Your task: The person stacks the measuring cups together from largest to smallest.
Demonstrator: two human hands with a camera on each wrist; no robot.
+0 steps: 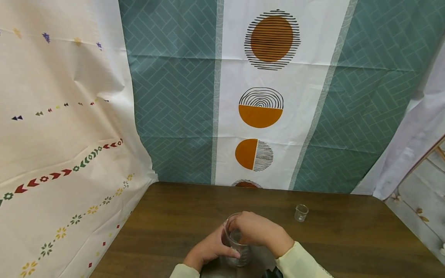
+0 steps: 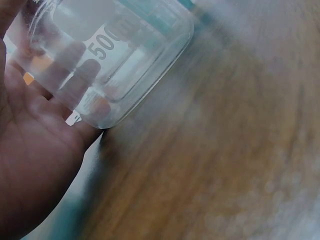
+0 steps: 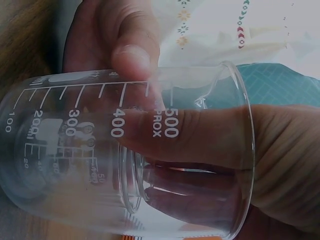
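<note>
Ideally, the left hand (image 1: 210, 247) curled round the beaker (image 1: 244, 258), well in from the far edge of the table (image 1: 167, 216), steadies it; the right hand (image 1: 253, 229), its pinch on the inner beaker (image 3: 89, 162) unclear, best moves straight.

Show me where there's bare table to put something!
The table is bare right of the small beaker, out to the edge, and left of the left hand. Crowded: front middle, where that hand grips the large beaker and the right hand holds an inner beaker.
</note>
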